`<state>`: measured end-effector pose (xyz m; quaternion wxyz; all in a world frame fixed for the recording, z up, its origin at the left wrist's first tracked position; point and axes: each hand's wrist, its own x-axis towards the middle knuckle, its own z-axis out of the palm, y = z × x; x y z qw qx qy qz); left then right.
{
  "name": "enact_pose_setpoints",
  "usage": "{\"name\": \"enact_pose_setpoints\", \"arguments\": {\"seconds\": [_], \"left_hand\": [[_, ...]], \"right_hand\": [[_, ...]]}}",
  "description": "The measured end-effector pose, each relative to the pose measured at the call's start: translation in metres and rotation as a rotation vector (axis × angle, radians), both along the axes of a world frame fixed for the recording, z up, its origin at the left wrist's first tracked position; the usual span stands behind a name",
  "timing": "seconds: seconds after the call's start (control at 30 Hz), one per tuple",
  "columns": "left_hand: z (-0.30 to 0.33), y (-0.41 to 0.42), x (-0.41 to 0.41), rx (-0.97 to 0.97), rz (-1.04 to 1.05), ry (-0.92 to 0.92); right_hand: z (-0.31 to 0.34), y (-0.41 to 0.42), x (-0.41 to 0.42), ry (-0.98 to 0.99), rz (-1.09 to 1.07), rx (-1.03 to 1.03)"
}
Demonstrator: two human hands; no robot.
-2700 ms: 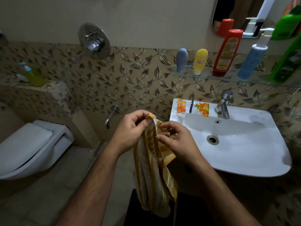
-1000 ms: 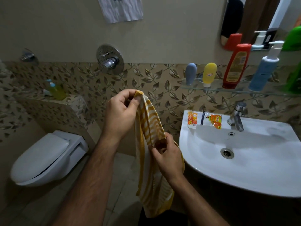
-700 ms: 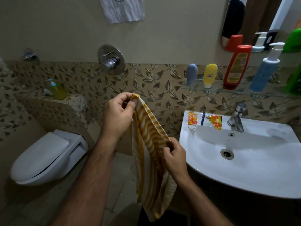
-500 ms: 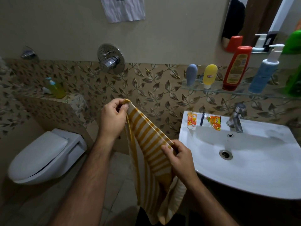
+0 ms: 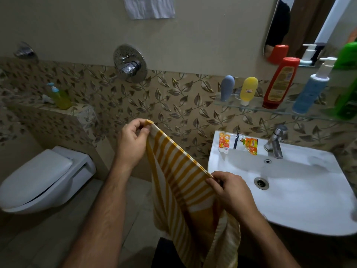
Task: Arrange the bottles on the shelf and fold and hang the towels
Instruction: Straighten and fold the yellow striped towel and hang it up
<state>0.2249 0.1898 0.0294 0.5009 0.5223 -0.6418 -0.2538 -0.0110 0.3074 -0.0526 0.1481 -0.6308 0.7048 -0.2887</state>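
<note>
A yellow and white striped towel (image 5: 179,182) hangs between my hands, its top edge stretched taut. My left hand (image 5: 131,142) pinches the upper left corner. My right hand (image 5: 229,192) pinches the other end of that edge, lower and nearer the sink. The rest of the towel droops below. On the glass shelf (image 5: 257,106) stand a grey tube (image 5: 227,88), a yellow tube (image 5: 248,89), a red bottle (image 5: 280,84), a blue pump bottle (image 5: 311,91) and a green bottle (image 5: 347,97). A white towel (image 5: 148,6) hangs on the wall above.
A white sink (image 5: 309,200) with a tap (image 5: 275,141) sits at right, sachets (image 5: 224,142) on its rim. A toilet (image 5: 38,176) stands at left. A yellow-green bottle (image 5: 59,96) rests on the tiled ledge. A chrome shower valve (image 5: 129,63) and a mirror (image 5: 301,26) are on the wall.
My hands have drawn apart along the towel's top edge. The right hand slid down and right to the far corner, so the bunched towel is now spread open and taut.
</note>
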Motion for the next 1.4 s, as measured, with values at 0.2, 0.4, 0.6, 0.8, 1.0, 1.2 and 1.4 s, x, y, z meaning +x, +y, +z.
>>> {"name": "enact_pose_setpoints", "arguments": {"seconds": [0.2,0.4,0.6,0.8,1.0,1.2,1.4], "left_hand": [[0.015,0.005,-0.007,-0.146,0.015,0.012],[-0.015,-0.021,0.007,0.0,0.19,-0.15],[-0.054,-0.025,0.009,0.229,0.356,-0.24],[-0.048,0.011,-0.011,0.064,0.291,-0.043],[-0.045,0.024,-0.019,0.201,-0.388,-0.047],[-0.029,0.009,-0.029,0.333,-0.791,-0.319],[-0.017,0.009,-0.039,0.133,-0.576,-0.52]], "right_hand": [[-0.015,0.0,0.002,-0.242,0.053,0.074],[-0.008,0.002,-0.006,-0.447,0.052,-0.018],[0.022,-0.03,0.007,0.0,-0.054,-0.007],[0.039,-0.052,0.035,0.156,-0.098,-0.08],[0.043,-0.05,0.037,0.252,0.091,-0.108],[0.049,-0.04,0.029,0.238,0.272,-0.113],[0.052,-0.038,0.014,0.211,0.192,0.005]]}}
